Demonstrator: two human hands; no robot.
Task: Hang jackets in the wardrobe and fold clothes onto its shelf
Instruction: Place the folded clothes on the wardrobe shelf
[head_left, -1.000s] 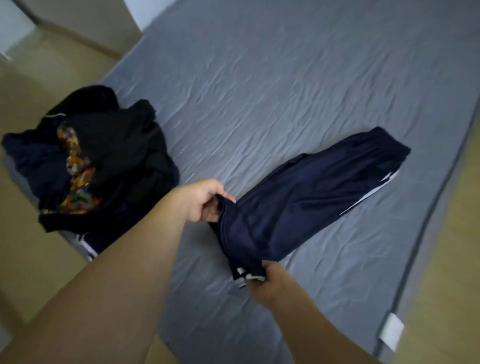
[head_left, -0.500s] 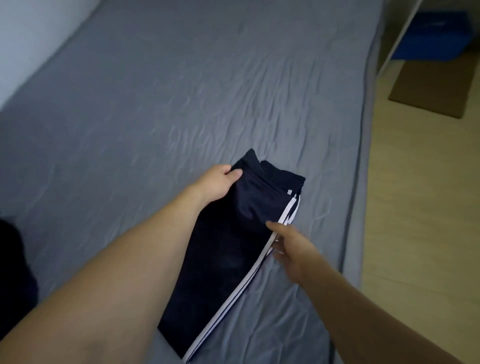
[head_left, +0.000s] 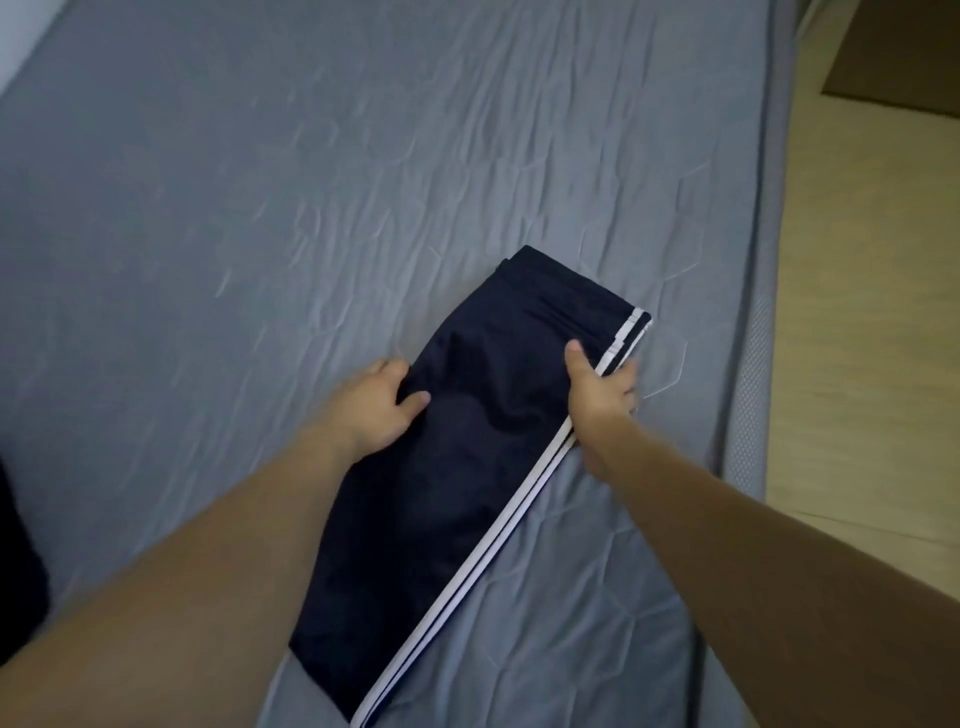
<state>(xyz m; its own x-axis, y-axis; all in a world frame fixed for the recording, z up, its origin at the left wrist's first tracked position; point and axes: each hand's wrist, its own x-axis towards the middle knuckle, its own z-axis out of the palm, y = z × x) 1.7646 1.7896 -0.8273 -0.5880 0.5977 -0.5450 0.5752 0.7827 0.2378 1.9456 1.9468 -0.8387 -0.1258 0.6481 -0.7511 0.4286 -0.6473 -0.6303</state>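
One bed (head_left: 311, 182), grey wrinkled sheet, fills most of view. Tan floor (head_left: 857, 312) at 3 o'clock past bed's right edge; brown mat (head_left: 904, 57) at 1 o'clock. Dark clothing (head_left: 18, 561) at 9 o'clock edge. Wide bare sheet from 10 to 12 o'clock. Navy track pants (head_left: 467, 467) with white side stripes lie flat near centre, running 1 to 7 o'clock. Left hand (head_left: 376, 408) grasps left edge, thumb on top. Right hand (head_left: 600, 397) clasps striped edge, thumb on top.

Home bedroom: bed w/ grey sheet (head_left: 363, 156), wood floor (head_left: 872, 312) beside.
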